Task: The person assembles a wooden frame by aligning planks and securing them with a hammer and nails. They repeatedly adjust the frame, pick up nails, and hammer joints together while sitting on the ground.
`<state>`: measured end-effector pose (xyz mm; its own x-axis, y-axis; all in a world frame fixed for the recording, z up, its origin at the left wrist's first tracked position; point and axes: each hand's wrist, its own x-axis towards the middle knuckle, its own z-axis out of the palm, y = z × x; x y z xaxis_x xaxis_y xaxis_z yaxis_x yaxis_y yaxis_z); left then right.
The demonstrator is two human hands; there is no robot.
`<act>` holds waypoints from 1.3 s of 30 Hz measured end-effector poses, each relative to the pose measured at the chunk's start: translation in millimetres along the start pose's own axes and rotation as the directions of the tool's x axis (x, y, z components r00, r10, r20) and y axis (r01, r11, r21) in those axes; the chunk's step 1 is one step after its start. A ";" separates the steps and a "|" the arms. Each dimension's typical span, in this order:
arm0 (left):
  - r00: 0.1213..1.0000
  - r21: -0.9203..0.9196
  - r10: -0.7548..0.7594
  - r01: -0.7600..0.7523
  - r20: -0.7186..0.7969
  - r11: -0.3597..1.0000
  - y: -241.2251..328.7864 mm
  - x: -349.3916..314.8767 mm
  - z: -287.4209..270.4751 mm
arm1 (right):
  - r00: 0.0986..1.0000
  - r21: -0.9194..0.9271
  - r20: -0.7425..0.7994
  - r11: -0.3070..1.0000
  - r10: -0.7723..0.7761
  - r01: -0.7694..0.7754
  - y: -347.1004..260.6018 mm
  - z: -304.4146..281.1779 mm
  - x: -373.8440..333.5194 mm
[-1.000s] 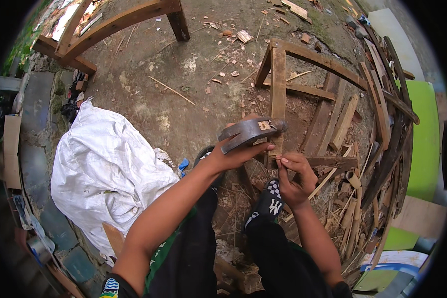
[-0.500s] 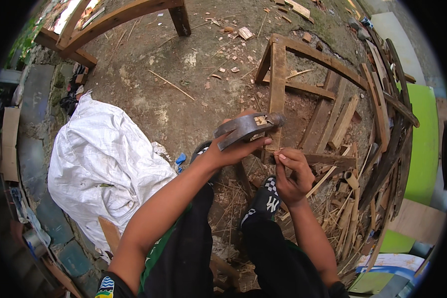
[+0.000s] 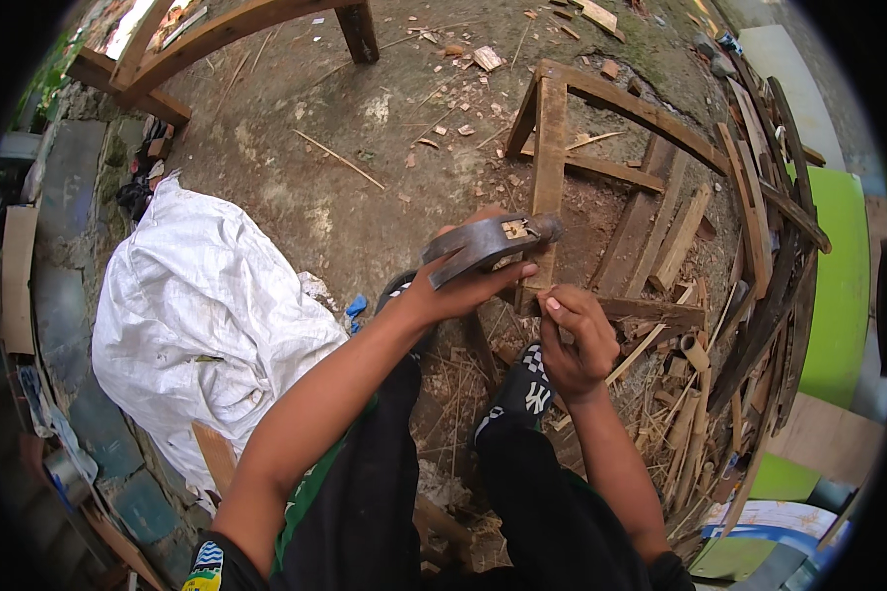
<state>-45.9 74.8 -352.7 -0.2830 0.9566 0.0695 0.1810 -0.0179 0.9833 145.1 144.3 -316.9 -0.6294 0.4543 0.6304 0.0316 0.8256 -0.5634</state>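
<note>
A claw hammer (image 3: 478, 248) with a worn dark metal head is in my left hand (image 3: 448, 298). Its claw points left, and its round face sits over the leg of a wooden frame (image 3: 550, 148). Most of the handle is hidden behind the head and fingers. The left thumb reaches to the edge of that leg. Just below, my right hand (image 3: 581, 340) is closed in a pinch at the leg's near end. Whatever lies between its fingertips, if anything, is too small to make out.
A white woven sack (image 3: 212, 315) bulges at left, with a wood piece (image 3: 214, 458) by it. Another wooden frame (image 3: 237, 44) stands at far left. Wood scraps (image 3: 685, 424) and long dark boards (image 3: 774, 325) pile up at right, before a green panel (image 3: 838, 295). My shoe (image 3: 520, 399) is below the right hand.
My right hand has shifted slightly up and left, staying pinched by the leg's end. The hammer remains in my left hand almost unmoved, and the whole view has shifted a little.
</note>
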 end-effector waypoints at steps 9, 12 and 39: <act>0.997 -0.121 -0.015 0.024 0.077 0.992 -2.1 3.0 -0.3 | 0.999 -0.005 -0.007 0.999 0.032 -0.032 -0.4 -0.2 -2.0; 0.997 -0.062 -0.012 0.017 0.074 0.998 -8.7 2.2 -0.3 | 1.000 -0.003 -0.007 1.000 0.029 -0.029 -0.1 1.0 -1.5; 0.985 -0.064 0.057 -0.068 -0.160 0.996 15.9 -13.4 -2.2 | 0.999 -0.024 -0.012 0.998 -0.052 0.052 8.7 0.0 -10.1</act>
<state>-41.3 61.1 -337.6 -0.4191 0.8952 0.1518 0.1388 -0.1021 0.9850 151.8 146.9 -328.2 -0.6210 0.4146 0.6652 0.0174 0.8558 -0.5171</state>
